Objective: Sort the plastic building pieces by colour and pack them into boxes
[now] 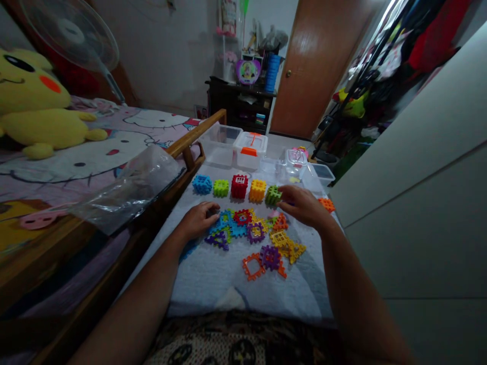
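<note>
No txt, brand or no. is legible in this view. The purple heart-shaped item [248,71] on the dark cabinet [218,99] bears a printed pic w/ marks near its lower edge, too small to read (a pale blur, approx.). The pink-and-white panel [229,17] at the top edge also has a print, details unclear; the blue-and-white box [260,118] in the cabinet is too small & dim to read.

On the left of my feed I see a yellow plush toy [49,126] on a patterned bed [127,139], a fan [73,31] behind it; farther back is a brown door [304,71], and at right hang clothes [437,35].
</note>
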Motion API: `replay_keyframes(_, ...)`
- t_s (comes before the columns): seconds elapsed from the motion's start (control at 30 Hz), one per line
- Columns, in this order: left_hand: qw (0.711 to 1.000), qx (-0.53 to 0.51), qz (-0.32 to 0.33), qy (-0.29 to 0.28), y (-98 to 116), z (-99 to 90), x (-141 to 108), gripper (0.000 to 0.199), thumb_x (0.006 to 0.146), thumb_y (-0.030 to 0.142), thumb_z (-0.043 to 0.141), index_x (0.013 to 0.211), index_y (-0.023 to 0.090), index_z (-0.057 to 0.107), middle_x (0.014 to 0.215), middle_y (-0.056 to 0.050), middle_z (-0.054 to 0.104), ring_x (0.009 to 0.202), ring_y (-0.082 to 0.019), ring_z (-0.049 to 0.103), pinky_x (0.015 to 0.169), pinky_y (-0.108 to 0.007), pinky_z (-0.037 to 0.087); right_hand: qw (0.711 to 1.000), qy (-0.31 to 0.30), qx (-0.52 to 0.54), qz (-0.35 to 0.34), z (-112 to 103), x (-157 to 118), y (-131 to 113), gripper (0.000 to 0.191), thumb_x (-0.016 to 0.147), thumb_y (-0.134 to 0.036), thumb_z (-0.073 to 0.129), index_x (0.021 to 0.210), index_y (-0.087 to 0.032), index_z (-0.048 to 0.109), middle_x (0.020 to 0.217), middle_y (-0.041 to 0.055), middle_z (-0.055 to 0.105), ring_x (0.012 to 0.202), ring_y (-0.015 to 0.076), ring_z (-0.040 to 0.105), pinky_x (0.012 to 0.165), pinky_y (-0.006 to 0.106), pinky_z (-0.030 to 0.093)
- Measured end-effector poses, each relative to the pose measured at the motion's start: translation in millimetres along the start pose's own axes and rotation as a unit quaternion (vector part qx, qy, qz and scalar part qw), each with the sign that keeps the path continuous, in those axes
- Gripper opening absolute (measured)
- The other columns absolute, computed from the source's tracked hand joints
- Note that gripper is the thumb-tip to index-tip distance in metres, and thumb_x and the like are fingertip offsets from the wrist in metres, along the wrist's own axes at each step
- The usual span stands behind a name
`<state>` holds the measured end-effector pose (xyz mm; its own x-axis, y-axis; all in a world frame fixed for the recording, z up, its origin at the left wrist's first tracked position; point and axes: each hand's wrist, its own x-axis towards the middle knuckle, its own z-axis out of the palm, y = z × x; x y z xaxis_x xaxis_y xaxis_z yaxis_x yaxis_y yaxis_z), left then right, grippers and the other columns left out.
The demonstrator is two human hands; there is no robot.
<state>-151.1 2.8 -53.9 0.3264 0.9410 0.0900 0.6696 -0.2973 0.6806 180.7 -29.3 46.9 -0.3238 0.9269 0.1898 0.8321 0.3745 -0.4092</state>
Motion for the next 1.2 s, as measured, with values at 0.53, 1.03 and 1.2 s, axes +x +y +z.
replay_keyframes(0.53,0.999,-0.043,0.012,-0.026,5,5.1,-2,0.035,0.076,0.033,0.060,0.106,0.017,0.067,0.101,-0.008,0.069,0.085,-0.021,0.065,0.081,-0.036,0.053,0.994,-0.063,-0.034,-0.080,90,-37,-24,0.043,0.074,-0.026,0.070,0.116,-0.022,0.059,0.114,0.0101,0.059,0.106,0.0276,0.052,0.099,0.045,0.039)
replay_keyframes(1.03,0.997,-0.067,0.026,-0.026,10,6.0,-4,0.033,0.076,0.032,0.061,0.104,0.017,0.067,0.097,-0.007,0.068,0.083,-0.021,0.065,0.077,-0.035,0.053,0.999,-0.026,-0.027,-0.029,88,-36,-3,0.057,0.072,-0.042,0.077,0.121,-0.020,0.059,0.113,0.0104,0.063,0.106,0.0297,0.052,0.093,0.045,0.041)
replay_keyframes(1.2,0.996,-0.080,0.017,-0.026,9,6.5,-4,0.034,0.074,0.033,0.062,0.104,0.017,0.067,0.096,-0.007,0.069,0.084,-0.021,0.065,0.078,-0.035,0.054,0.999,-0.026,-0.032,-0.021,89,-37,0,0.058,0.071,-0.040,0.079,0.121,-0.018,0.059,0.117,0.0114,0.060,0.108,0.0299,0.049,0.094,0.045,0.040)
